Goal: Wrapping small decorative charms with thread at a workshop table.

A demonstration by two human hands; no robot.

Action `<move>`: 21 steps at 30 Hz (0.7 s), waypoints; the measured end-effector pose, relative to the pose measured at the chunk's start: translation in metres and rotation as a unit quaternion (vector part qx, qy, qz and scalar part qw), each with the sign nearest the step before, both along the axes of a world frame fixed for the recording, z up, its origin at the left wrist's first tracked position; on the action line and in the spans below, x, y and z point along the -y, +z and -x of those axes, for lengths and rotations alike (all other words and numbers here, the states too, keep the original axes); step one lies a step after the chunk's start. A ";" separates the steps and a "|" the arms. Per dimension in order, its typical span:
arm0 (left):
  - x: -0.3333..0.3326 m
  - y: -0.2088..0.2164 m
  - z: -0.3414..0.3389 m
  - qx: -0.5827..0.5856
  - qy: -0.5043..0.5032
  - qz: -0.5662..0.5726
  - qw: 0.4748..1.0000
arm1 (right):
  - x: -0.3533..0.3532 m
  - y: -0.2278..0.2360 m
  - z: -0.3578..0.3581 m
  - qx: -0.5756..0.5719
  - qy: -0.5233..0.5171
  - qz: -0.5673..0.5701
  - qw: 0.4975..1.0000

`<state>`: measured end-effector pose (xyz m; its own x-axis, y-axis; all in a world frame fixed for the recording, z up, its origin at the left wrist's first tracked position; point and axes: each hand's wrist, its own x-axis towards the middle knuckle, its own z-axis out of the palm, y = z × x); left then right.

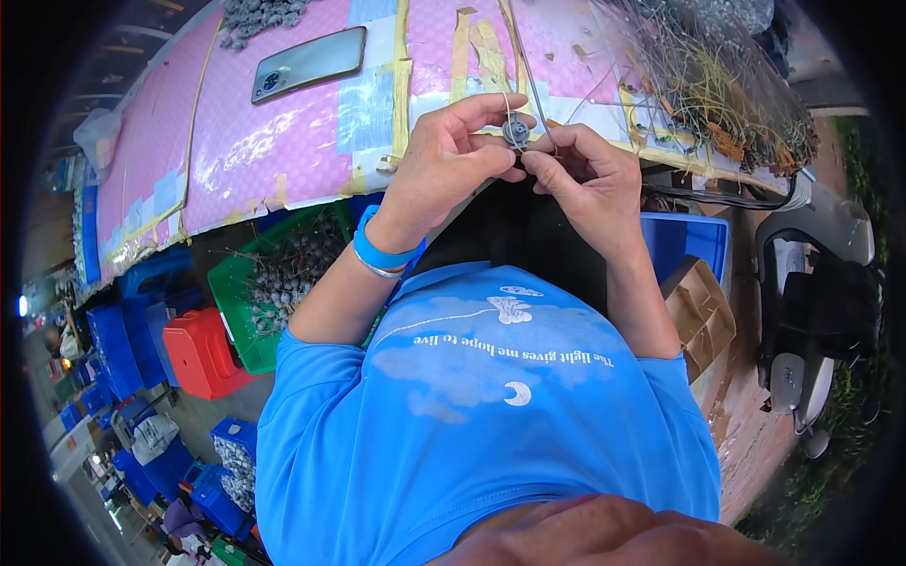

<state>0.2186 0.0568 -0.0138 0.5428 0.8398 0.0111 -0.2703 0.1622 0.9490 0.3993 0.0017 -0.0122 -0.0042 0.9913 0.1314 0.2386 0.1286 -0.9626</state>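
Observation:
Above the table's near edge, a small round grey piece with little holes in its face sits between the fingertips of both hands. My left hand is closed around its left side, with thumb and fingers bent toward it. A thin yellowish strand passes over the piece. At its lower right, the thumb and forefinger of my right hand are pinched together. What lies in that pinch is too small to make out. A thin dark rod runs from beyond down to the right fingers.
On the pink, tape-patched table lie a phone, a grey clump and a heap of wiry stems. Below stand a green crate of grey clusters, a red bin, a blue bin and a cardboard box.

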 end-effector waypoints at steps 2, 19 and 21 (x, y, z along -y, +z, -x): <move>0.000 0.003 -0.002 -0.015 0.010 0.002 1.000 | 0.000 0.001 0.000 0.035 0.001 0.021 0.999; 0.005 0.006 0.003 0.032 0.052 0.058 0.996 | -0.010 -0.035 0.007 -0.043 -0.109 -0.037 0.992; 0.008 0.009 0.002 0.011 0.004 0.034 0.999 | -0.023 -0.019 -0.005 -0.224 0.013 0.025 0.974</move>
